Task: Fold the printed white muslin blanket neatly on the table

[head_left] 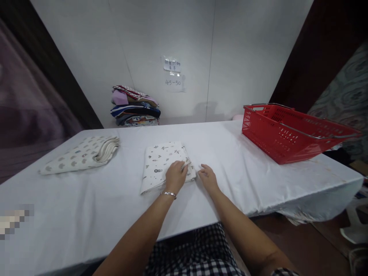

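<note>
A folded white cloth [161, 161] printed with small grey and brown figures lies flat in front of me. My left hand [176, 174], with a silver bracelet at the wrist, has its fingers closed on the cloth's right edge, where the layers bunch up. Just right of that edge, my right hand [209, 179] rests low over the tabletop, apart from the cloth, its fingers loosely bent and nothing seen in them. Farther left lies a second folded cloth [83, 155], cream with rows of grey-brown motifs, its layers curling at the right end.
A white cloth cover [120, 214] spreads over the table. At the right stands a red plastic basket [287, 138] with metal handles. Against the back wall is a stack of folded fabrics [135, 109], near handwritten paper signs [174, 82]. A pixelated patch sits at the lower left.
</note>
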The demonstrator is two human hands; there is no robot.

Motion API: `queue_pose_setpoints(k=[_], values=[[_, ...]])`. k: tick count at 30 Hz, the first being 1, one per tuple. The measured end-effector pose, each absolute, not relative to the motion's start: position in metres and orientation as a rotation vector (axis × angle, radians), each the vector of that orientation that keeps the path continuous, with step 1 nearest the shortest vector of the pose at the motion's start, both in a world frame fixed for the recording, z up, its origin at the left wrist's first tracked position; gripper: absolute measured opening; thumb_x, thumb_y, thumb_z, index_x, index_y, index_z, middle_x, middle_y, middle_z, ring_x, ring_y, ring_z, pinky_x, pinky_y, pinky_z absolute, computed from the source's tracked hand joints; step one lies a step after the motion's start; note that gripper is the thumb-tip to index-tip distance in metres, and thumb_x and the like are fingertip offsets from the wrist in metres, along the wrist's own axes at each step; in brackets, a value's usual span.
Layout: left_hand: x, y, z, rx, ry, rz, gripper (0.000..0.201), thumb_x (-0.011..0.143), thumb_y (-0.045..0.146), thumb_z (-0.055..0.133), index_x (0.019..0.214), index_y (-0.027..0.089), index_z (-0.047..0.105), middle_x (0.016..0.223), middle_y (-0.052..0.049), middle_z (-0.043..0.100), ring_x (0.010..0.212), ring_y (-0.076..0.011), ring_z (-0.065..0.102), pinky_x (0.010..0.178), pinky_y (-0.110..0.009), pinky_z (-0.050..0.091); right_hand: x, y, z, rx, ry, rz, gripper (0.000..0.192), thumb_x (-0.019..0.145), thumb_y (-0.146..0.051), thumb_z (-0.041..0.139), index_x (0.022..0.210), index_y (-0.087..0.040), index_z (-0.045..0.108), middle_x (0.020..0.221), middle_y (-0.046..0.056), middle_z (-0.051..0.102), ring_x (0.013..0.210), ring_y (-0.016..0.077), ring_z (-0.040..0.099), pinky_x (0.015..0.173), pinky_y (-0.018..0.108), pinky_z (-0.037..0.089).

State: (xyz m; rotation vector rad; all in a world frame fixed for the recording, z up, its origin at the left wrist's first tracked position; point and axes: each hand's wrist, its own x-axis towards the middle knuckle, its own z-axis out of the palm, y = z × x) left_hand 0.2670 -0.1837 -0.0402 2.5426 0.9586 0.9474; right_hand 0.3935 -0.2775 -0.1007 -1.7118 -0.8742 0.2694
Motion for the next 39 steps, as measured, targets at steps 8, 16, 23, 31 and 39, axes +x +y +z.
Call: queue_pose_setpoints(k=[8,16,23,31,39], values=[[0.267,-0.185,-0.029,2.637,0.869,0.991,0.015,0.080,0.026,0.046,0.085,0.021,0.059,0.084,-0.003,0.060,0.085,-0.0164,0.052,0.077,-0.028,0.038,0.386,-0.273,-0.100,-1.907,-1.092,0.166,0.019,0.074,-0.036,0.056,0.067,-0.020,0.063,0.118,0.008,0.053,0.122,0.0268,0.035,0.101,0.046,0.023],[0.267,-0.194,-0.046,2.617,0.846,0.942,0.014,0.079,0.026,0.048,0.086,0.021,0.060,0.085,-0.003,0.060,0.087,-0.0169,0.053,0.078,-0.029,0.039,0.387,-0.278,-0.100,-1.634,-1.006,0.343,0.017,0.075,-0.034,0.053,0.068,-0.019,0.054,0.095,0.003,0.062,0.089,0.0161,0.055,0.079,0.030,0.041],[0.269,-0.198,-0.040,2.656,0.811,0.969,0.016,0.082,0.024,0.045,0.089,0.020,0.059,0.087,-0.003,0.060,0.085,-0.0163,0.051,0.076,-0.028,0.038,0.383,-0.277,-0.096,-1.544,-0.957,0.319,0.018,0.074,-0.035,0.053,0.067,-0.018,0.054,0.061,-0.004,0.051,0.058,0.0094,0.046,0.058,0.021,0.037],[0.268,-0.204,-0.050,2.724,0.787,0.862,0.014,0.083,0.024,0.046,0.088,0.022,0.059,0.085,-0.002,0.059,0.082,-0.0161,0.051,0.072,-0.028,0.037,0.379,-0.271,-0.089,-1.267,-0.689,0.591,0.014,0.067,-0.030,0.059,0.068,-0.017,0.053,0.059,-0.002,0.055,0.053,0.0099,0.051,0.055,0.023,0.042],[0.267,-0.207,-0.047,2.778,0.799,0.838,0.013,0.083,0.023,0.045,0.087,0.021,0.057,0.086,-0.002,0.058,0.083,-0.0165,0.050,0.072,-0.029,0.036,0.380,-0.272,-0.081,-1.112,-0.592,0.699,0.014,0.062,-0.026,0.063,0.068,-0.017,0.054,0.057,-0.003,0.058,0.050,0.0103,0.053,0.055,0.024,0.044]])
